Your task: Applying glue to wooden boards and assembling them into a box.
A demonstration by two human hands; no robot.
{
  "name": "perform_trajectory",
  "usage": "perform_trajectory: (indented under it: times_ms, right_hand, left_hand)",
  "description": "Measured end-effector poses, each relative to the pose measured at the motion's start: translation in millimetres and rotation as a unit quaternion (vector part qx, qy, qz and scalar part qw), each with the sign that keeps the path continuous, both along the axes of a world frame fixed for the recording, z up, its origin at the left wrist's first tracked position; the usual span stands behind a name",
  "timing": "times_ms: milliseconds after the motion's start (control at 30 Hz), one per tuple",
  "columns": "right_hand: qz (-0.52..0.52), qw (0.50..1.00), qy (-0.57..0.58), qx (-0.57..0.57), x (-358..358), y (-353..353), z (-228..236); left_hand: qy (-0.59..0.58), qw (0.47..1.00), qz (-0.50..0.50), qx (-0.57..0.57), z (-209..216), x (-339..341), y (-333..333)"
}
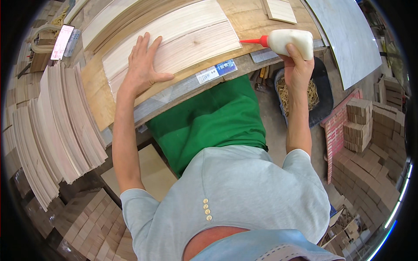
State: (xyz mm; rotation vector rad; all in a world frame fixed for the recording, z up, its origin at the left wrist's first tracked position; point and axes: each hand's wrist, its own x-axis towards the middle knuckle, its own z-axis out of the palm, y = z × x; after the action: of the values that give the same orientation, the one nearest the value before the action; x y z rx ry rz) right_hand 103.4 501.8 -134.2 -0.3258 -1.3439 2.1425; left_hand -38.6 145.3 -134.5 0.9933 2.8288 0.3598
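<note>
Light wooden boards (191, 41) lie side by side on the workbench (93, 82). My left hand (141, 65) rests on their left part, fingers spread and thumb out to the right. In my right hand (298, 65) is a white glue bottle (291, 41) with a red nozzle, lying nearly level. Its tip points left and sits at the right end of the boards; whether it touches the wood I cannot tell. My right fingers are partly hidden behind the bottle.
Stacked thin boards (61, 126) stand at the left. A small wooden piece (281, 11) lies at the bench's far right, beside a grey-white sheet (348, 43). Below the bench's right side is a dark bin (324, 100) with rubber bands. Stacked wooden blocks (361, 169) fill the right.
</note>
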Motion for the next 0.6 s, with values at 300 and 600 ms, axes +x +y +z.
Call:
perform_trajectory:
  times_ms: [300, 600]
  right_hand:
    - [0.02, 0.999, -0.028, -0.001, 20, 0, 19]
    - [0.07, 0.997, -0.003, 0.012, -70, 25, 89]
  left_hand:
    - [-0.003, 1.0, 0.012, -0.004, 8, 4, 2]
    - [-0.026, 0.998, 0.006, 0.053, 16, 2, 0]
